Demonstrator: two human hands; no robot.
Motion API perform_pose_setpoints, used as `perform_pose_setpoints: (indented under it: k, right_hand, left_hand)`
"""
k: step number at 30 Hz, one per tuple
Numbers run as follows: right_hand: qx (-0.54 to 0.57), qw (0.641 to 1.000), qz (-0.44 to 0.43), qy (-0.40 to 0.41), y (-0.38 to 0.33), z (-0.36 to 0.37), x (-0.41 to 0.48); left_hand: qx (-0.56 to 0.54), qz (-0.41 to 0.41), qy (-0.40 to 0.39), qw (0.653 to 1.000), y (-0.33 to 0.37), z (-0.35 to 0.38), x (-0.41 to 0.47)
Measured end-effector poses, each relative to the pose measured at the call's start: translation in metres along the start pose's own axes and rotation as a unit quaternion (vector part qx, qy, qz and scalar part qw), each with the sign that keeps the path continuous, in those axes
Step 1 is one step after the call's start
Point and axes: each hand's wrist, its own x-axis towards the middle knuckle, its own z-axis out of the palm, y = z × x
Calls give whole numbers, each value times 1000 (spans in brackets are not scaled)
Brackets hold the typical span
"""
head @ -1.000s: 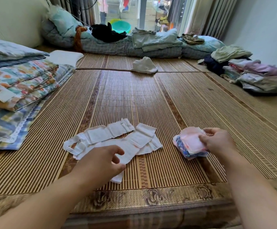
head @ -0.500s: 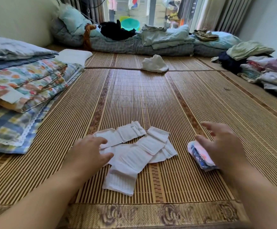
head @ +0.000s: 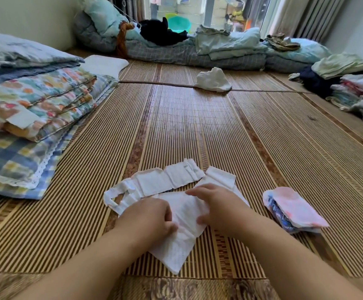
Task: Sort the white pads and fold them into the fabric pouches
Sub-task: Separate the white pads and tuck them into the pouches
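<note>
Fingers [head: 164, 211] of the left hand [head: 148, 217] are curled on the left edge of the nearest white pad [head: 180, 247], thumb on top, gripping it. The right hand [head: 219, 207] lies across the pad's far part, its fingers stretched out and pressing rather than clasping. The pad rests on the woven mat [head: 176, 126] right in front of the person, its free end pointing back toward the mat's patterned border.

The step in hand looks like freeing this one pad and flattening it for folding. It would go best if the pressing hand pins the middle while the gripping hand draws the edge taut, so the creases come out before any fold is made. The fold should then follow the pad's own quilted lines.

The other white pads [head: 169, 180] lie just beyond, touching and partly overlapping the one being worked. A looped end sticks out at their left, and they could drag along if the pad is pulled quickly. The fabric pouches [head: 295, 210], pink on top with a blue print beneath, sit stacked near the right forearm, apart from the pads and within easy reach.

Further out are folded quilts [head: 35, 100] on the left, a crumpled white cloth [head: 213, 80] across the mat, and piles of clothes [head: 349, 87] on the right, all well apart.
</note>
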Motion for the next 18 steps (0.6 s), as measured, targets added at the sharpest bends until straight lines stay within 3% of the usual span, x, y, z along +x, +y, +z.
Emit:
perform_pose_setpoints:
  k: [4, 9, 13, 18]
  right_hand:
    - [-72, 997, 7, -30, -7, -2, 2]
    - [-141, 988, -56, -42, -17, -10, -2]
    - [-108, 991, -51, -66, -17, -22, -10]
    - [-53, 997, 16, -48, -2, -40, -35]
  left_hand:
    - [-37, 93, 27, 995, -4, -3, -9]
    - [-123, 228, 35, 965, -2, -17, -26]
    - [-238, 198, 50, 950, -10, -30, -33]
    - [-244, 145, 96, 954, -28, -46, -43]
